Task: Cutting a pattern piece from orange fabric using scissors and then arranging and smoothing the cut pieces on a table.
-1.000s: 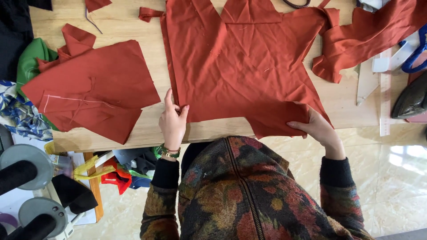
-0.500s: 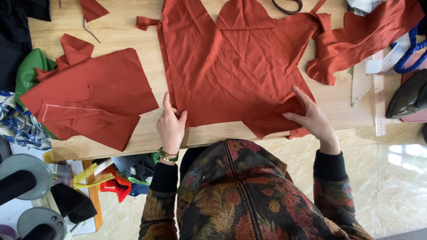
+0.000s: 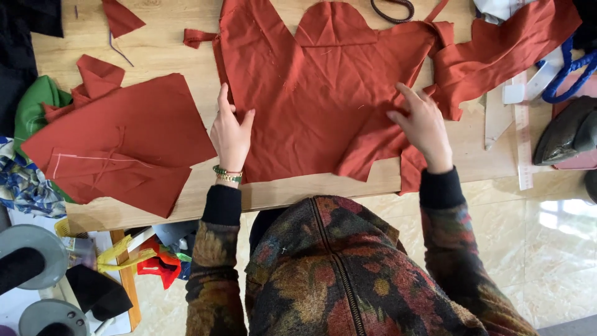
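1. Wearer's floral zip jacket, nearest the camera, at the near edge of the wooden worktop.
2. Left hand: flat and unclenched, palm down, pressing on the left edge of the large rust-red fabric piece; nothing is grasped. A green beaded bracelet circles its wrist.
3. Right hand: fingers spread and resting on the right part of the same fabric piece, just beside a raised fold; whether it pinches the cloth cannot be told.
4. Large rust-red fabric piece: spread on the middle of the worktop, its lower right corner hanging over the near edge.
5. Folded rust-red panel: on the worktop, left of the large piece and apart from it, bearing a faint chalk line.
6. Green cloth and blue patterned cloth: further left of the large piece, at the worktop's end.
7. Rulers and dark iron: right of the large piece.
8. Small rust-red scrap and dark cord loop: beyond the large piece, at the far edge.
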